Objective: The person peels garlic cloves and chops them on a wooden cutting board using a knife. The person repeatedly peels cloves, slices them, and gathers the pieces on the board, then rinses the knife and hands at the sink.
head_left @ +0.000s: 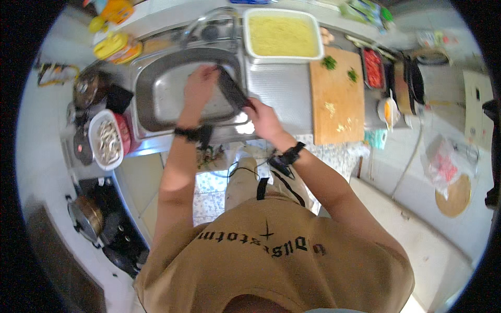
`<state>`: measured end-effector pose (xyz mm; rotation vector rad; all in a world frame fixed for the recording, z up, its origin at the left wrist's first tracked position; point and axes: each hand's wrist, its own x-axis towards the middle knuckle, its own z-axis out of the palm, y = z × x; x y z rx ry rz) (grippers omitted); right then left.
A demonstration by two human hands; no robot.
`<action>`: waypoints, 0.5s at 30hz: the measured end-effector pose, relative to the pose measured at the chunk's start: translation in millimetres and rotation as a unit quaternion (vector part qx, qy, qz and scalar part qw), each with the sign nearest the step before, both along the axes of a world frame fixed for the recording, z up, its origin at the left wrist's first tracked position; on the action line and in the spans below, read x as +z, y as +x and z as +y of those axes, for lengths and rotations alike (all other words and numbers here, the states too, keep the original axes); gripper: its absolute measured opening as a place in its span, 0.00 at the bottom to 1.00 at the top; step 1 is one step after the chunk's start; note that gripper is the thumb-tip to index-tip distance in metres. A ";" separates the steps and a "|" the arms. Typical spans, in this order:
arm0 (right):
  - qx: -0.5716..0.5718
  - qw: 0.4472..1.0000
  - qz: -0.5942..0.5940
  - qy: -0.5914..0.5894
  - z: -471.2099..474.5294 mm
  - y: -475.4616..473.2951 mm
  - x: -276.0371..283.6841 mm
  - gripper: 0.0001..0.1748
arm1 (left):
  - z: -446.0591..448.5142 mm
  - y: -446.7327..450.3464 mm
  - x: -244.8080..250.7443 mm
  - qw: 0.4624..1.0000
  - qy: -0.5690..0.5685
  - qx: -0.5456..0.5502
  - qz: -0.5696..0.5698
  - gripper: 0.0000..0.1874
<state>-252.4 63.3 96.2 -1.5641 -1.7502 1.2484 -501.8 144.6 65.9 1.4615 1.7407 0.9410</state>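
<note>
My right hand (pixel 266 119) grips the near end of a dark, flat, long thing (pixel 231 88), probably a cleaver; blur hides its detail. It slants over the right side of the stainless steel sink (pixel 146 107). At its far end, above the basin, is my left hand (pixel 201 82), with fingers curled. Whether those fingers grip the dark thing or only touch it is too blurred to tell. Behind the hands rises the sink's faucet (pixel 209 17).
Right of the sink lies a wooden cutting board (pixel 338 105) with chopped greens and minced pale bits. A white tub (pixel 283 33) of yellow shreds stands behind. Red pieces fill a metal tray (pixel 373 68). Sliced mushrooms sit in a container (pixel 109 141) at left, near a pot (pixel 85 218).
</note>
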 end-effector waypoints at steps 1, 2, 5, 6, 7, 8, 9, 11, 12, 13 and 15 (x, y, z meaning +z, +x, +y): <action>0.002 1.000 -0.006 0.029 -3.8 -4.7 2.9 0.18 | -21.3 -19.8 4.8 1.000 -0.006 0.022 -0.017 0.17; 0.006 0.997 0.025 0.069 -7.5 -12.7 3.8 0.17 | -40.7 -33.7 8.6 0.995 0.045 0.051 0.068 0.12; 0.034 0.997 -0.045 0.047 -4.8 -35.9 -7.7 0.15 | -77.4 -69.7 16.2 0.981 -0.056 0.097 0.161 0.12; 0.078 0.992 -0.082 0.049 0.5 -42.4 -14.9 0.15 | -86.3 -77.8 17.1 0.981 -0.043 0.098 0.162 0.13; 0.124 0.984 -0.116 0.061 6.6 -47.0 -21.3 0.15 | -92.9 -82.5 16.8 0.979 -0.056 0.107 0.166 0.13; 0.161 0.972 -0.165 0.051 8.6 -45.8 -25.8 0.16 | -100.5 -86.8 17.0 0.977 -0.036 0.104 0.185 0.13; 0.140 0.979 -0.106 0.099 4.6 -44.7 -28.5 0.16 | -108.0 -91.7 18.1 0.972 -0.042 0.108 0.205 0.13; 0.093 0.984 -0.014 0.153 -6.5 -47.5 -27.9 0.16 | -111.0 -96.2 17.2 0.968 -0.042 0.117 0.216 0.13; 0.093 0.989 -0.011 0.112 -4.8 -50.9 -26.5 0.15 | -115.0 -97.5 17.4 0.970 -0.038 0.120 0.209 0.13; 0.117 0.990 -0.050 0.063 -3.5 -51.9 -23.5 0.15 | -119.9 -97.5 18.2 0.971 -0.036 0.121 0.202 0.13; 0.172 0.979 -0.107 0.009 18.0 -51.1 -14.7 0.16 | -120.5 -96.3 20.2 0.974 -0.040 0.119 0.186 0.11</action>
